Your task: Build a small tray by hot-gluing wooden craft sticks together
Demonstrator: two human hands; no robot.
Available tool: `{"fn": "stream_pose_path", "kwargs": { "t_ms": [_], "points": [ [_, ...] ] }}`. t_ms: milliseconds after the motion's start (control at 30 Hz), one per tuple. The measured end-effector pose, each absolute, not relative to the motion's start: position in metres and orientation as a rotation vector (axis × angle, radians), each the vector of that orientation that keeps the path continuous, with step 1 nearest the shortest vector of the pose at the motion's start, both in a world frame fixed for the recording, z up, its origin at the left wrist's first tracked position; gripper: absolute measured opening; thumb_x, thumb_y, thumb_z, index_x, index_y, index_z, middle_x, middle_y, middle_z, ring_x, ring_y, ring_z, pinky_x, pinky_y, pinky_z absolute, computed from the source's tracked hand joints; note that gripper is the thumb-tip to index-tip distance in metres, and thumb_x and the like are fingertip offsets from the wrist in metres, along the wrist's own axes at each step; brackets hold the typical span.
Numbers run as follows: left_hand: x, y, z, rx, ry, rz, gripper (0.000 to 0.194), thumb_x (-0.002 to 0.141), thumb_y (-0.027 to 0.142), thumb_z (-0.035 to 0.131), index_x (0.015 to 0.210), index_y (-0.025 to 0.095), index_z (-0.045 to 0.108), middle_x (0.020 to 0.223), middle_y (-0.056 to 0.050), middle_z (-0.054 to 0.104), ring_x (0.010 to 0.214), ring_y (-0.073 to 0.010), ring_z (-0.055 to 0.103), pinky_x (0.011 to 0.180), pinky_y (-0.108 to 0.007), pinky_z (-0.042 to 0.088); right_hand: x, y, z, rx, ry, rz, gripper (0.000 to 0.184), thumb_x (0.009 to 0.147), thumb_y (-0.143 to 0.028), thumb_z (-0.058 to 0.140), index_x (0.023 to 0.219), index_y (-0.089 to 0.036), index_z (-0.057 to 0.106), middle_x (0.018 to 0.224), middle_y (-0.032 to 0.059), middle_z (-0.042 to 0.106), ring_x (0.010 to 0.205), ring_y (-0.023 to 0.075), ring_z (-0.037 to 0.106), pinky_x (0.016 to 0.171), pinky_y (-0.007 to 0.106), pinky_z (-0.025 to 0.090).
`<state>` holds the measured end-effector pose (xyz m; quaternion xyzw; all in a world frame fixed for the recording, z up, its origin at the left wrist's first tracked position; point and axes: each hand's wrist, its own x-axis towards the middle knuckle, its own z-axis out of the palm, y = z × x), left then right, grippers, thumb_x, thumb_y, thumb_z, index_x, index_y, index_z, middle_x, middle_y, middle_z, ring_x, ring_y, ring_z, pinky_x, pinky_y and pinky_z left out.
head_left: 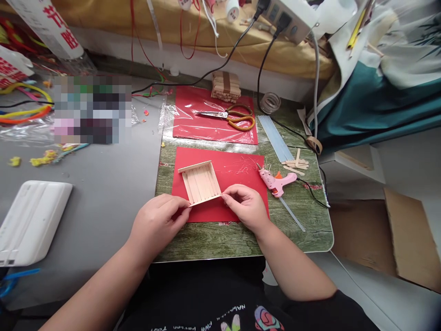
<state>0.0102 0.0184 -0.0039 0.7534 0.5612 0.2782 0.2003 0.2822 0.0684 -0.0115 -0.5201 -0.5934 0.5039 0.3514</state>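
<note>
A shallow box of wooden craft sticks [200, 185] rests on a red sheet [237, 207], with raised walls at its far and right sides. Along its near side lies a single craft stick [206, 201]. My left hand [161, 216] pinches the left end of that stick between thumb and forefinger. At the right end, by the box's near corner, my right hand [246, 204] is closed in the same kind of pinch. Just right of my right hand, a pink hot glue gun [277, 182] lies on its side, a clear glue stick [292, 214] poking out of its back.
Scissors [237, 117] lie on a wrapped red pack [186, 126], below a bundle of craft sticks [225, 86]. Glue sticks [275, 138] and loose craft sticks [296, 162] sit at right. Black cords cross the back. A white device [34, 216] is at left.
</note>
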Motion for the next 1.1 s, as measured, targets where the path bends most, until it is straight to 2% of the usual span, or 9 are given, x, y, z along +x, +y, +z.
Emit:
{"fn": "stream_pose_path", "kwargs": {
  "t_ms": [133, 333, 500, 733, 900, 1100],
  "points": [
    [0.011, 0.019, -0.002, 2.107, 1.563, 0.786, 0.009, 0.100, 0.025, 0.064, 0.094, 0.024, 0.070, 0.093, 0.000, 0.076, 0.084, -0.0172, 0.070, 0.078, -0.032, 0.052, 0.286, 0.070, -0.014, -1.336, -1.509, 1.334, 0.015, 0.093, -0.037, 0.079, 0.090, -0.022, 0.079, 0.091, 0.0061, 0.074, 0.082, 0.0201, 0.068, 0.076, 0.035, 0.056],
    [0.010, 0.019, -0.003, 2.108, 1.567, 0.789, 0.005, 0.099, 0.027, 0.067, 0.099, 0.024, 0.070, 0.095, 0.000, 0.075, 0.087, -0.0175, 0.070, 0.081, -0.032, 0.052, 0.295, 0.077, -0.017, -1.249, -1.308, 1.600, 0.020, 0.086, -0.038, 0.086, 0.096, -0.022, 0.080, 0.088, 0.0036, 0.075, 0.075, 0.0172, 0.069, 0.073, 0.033, 0.058],
    [0.011, 0.018, -0.003, 2.113, 1.557, 0.797, 0.006, 0.100, 0.028, 0.065, 0.098, 0.024, 0.070, 0.095, 0.000, 0.075, 0.086, -0.0168, 0.069, 0.079, -0.031, 0.052, 0.290, 0.075, -0.012, -1.291, -1.432, 1.469, 0.014, 0.088, -0.035, 0.084, 0.093, -0.022, 0.082, 0.092, 0.0047, 0.076, 0.083, 0.0182, 0.069, 0.080, 0.034, 0.057],
    [0.010, 0.018, -0.004, 2.109, 1.573, 0.793, 0.010, 0.101, 0.028, 0.063, 0.095, 0.024, 0.070, 0.092, 0.000, 0.075, 0.084, -0.0166, 0.068, 0.077, -0.032, 0.051, 0.286, 0.074, -0.013, -1.326, -1.448, 1.443, 0.017, 0.088, -0.039, 0.083, 0.091, -0.022, 0.080, 0.090, 0.0048, 0.076, 0.079, 0.0184, 0.068, 0.075, 0.034, 0.057],
    [0.010, 0.019, -0.002, 2.105, 1.561, 0.786, 0.010, 0.101, 0.027, 0.063, 0.094, 0.024, 0.070, 0.093, 0.000, 0.075, 0.084, -0.0166, 0.069, 0.078, -0.032, 0.051, 0.286, 0.074, -0.015, -1.328, -1.431, 1.452, 0.023, 0.087, -0.041, 0.085, 0.100, -0.023, 0.082, 0.097, 0.0061, 0.077, 0.084, 0.0202, 0.071, 0.080, 0.036, 0.060],
    [0.011, 0.019, -0.003, 2.082, 1.561, 0.810, 0.011, 0.100, 0.026, 0.063, 0.094, 0.024, 0.070, 0.092, 0.000, 0.076, 0.084, -0.0170, 0.069, 0.078, -0.032, 0.051, 0.286, 0.074, -0.013, -1.347, -1.450, 1.436, 0.021, 0.088, -0.041, 0.085, 0.099, -0.023, 0.084, 0.097, 0.0071, 0.078, 0.086, 0.0217, 0.073, 0.077, 0.036, 0.060]
  ]
}}
